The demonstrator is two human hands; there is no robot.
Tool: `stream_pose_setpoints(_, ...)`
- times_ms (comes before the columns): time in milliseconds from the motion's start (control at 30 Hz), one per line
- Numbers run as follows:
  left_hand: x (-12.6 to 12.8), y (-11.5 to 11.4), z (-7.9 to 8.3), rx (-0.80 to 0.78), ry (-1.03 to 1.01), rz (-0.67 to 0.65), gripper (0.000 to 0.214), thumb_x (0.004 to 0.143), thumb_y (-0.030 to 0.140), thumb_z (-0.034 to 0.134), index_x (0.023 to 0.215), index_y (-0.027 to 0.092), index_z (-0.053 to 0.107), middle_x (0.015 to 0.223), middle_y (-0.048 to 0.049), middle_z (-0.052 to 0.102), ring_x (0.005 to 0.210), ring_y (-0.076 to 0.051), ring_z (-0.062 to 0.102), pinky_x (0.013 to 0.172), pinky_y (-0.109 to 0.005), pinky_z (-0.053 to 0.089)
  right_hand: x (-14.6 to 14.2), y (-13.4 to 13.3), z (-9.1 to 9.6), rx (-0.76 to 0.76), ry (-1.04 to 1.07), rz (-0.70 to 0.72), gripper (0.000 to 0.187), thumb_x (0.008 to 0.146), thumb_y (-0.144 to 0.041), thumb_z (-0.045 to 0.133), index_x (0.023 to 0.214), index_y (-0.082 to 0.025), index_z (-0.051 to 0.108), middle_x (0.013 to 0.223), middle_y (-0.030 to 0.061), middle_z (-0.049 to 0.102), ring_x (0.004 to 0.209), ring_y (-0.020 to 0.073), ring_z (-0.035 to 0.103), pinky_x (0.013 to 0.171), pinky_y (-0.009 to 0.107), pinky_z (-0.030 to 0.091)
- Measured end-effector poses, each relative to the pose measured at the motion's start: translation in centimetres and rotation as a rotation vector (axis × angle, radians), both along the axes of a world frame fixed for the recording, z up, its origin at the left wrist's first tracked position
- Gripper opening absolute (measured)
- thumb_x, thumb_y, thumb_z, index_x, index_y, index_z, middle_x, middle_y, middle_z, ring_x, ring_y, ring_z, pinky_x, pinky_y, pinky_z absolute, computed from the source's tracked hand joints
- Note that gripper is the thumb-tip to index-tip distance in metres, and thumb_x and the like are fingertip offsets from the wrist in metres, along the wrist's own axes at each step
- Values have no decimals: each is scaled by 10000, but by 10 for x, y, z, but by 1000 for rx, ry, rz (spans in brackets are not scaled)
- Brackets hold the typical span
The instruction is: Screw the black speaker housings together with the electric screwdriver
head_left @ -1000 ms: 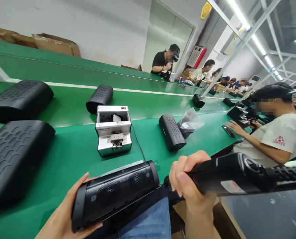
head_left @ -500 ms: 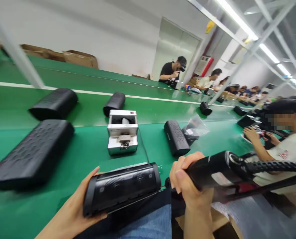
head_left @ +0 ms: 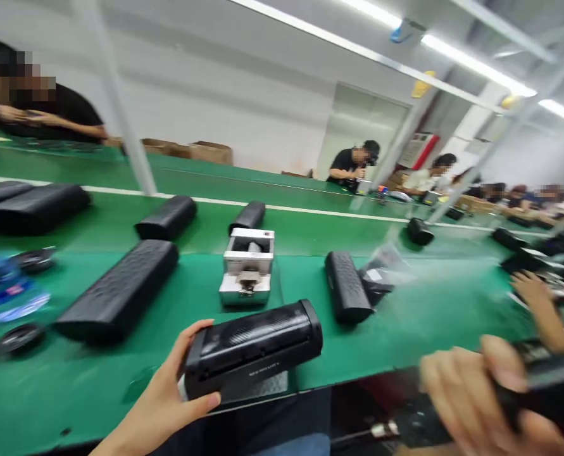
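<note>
My left hand [head_left: 168,399] grips the left end of a black cylindrical speaker [head_left: 256,348] and holds it just above the near edge of the green belt [head_left: 120,386]. My right hand [head_left: 471,396], blurred by motion at the lower right, is wrapped round the black body of an electric screwdriver [head_left: 542,389]. The screwdriver's tip [head_left: 381,432] points left, below the table edge and apart from the speaker. A silver screw feeder box [head_left: 247,275] sits on the belt just beyond the speaker.
Several black speaker shells lie on the belt: a long one [head_left: 118,291] at left, one [head_left: 348,294] right of the feeder beside a clear plastic bag [head_left: 381,269]. Black round parts and blue packets [head_left: 6,291] lie far left. A co-worker's hand [head_left: 531,288] reaches in at right; other people sit behind.
The view has swung left. My right hand with the screwdriver has pulled away to the right and down from the speaker's end. The left hand has lifted the speaker over the belt edge.
</note>
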State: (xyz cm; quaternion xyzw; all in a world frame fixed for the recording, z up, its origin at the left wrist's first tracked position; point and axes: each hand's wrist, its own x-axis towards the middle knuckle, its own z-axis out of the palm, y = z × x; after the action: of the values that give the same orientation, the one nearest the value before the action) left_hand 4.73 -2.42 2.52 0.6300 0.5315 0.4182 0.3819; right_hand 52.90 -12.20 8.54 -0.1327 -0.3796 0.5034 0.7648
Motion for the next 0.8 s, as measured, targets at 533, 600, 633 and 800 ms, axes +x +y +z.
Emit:
stream_pose_setpoints(533,343,286,89,36,-148,313,879,921,350,945,1605,186,417,1548,-210,624,1453,-367,632,1252,-576,514,-81,119,-142,-380,217,-129,516,1079,-476,730,1225,-60,460,794,-27,279,659,-27,204,623,49,335)
stream_pose_setpoints(600,349,307,89,76,-96,334,714,997,387,875,1587,185,528,1589,-188,608,1451,-379,630,1229,-623,540,-84,121,-142,-411,225,-137,632,1020,-528,795,1263,-84,417,804,-35,276,655,-27,217,618,65,359)
stream_pose_setpoints(633,349,314,89,106,-72,331,619,1040,405,828,1566,193,580,1600,-169,609,1436,-370,642,1209,-628,563,-84,121,-141,-427,229,-139,708,979,-559,836,1280,-99,390,805,-41,270,648,-24,225,610,78,371)
stream_pose_setpoints(800,347,331,85,230,38,249,468,1095,416,768,1489,184,666,1533,-139,673,1337,-322,711,1124,-565,641,-86,120,-132,-496,246,-153,940,843,-670,942,1303,-159,301,802,-57,233,603,-2,256,566,136,378)
